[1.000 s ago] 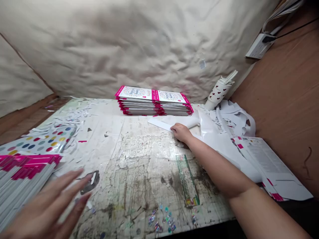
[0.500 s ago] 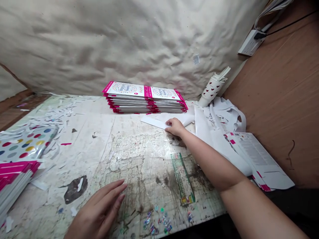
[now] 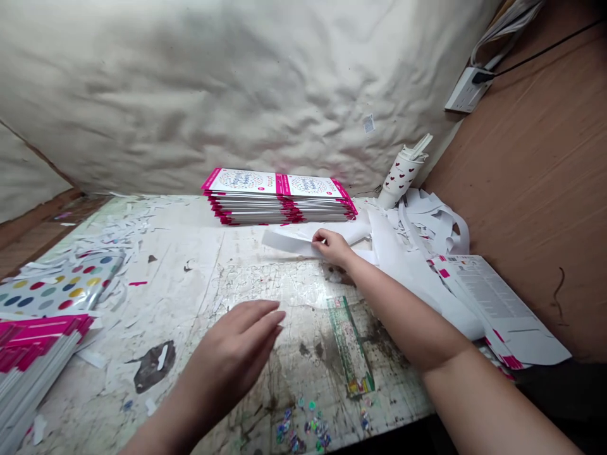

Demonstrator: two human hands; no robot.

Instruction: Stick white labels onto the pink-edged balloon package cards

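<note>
White card strip (image 3: 289,242) is pinched between the thumb and fingers of the right hand (image 3: 333,248), close to the back edge of the scarred, stained worktop (image 3: 265,284). The left hand (image 3: 232,335) is open and holds nothing, its fingers loosely together as it hangs above the worktop, nearer the front edge.

Just behind the strip, along the back edge, sits a squared stack of printed cards (image 3: 279,205) with magenta borders. A second magenta-edged stack (image 3: 28,373) lies at the front left corner, beside a polka-dot sheet (image 3: 57,284), with paper scraps (image 3: 114,234) scattered beyond it. At the back right corner, a heap of white offcuts (image 3: 427,221) spreads around the foot of a heart-printed paper cup (image 3: 401,177). A printed carton blank (image 3: 502,309) lies at the right edge, just past the right forearm. Near the front edge are a green printed strip (image 3: 349,344) and a scatter of sequins (image 3: 298,420).
</note>
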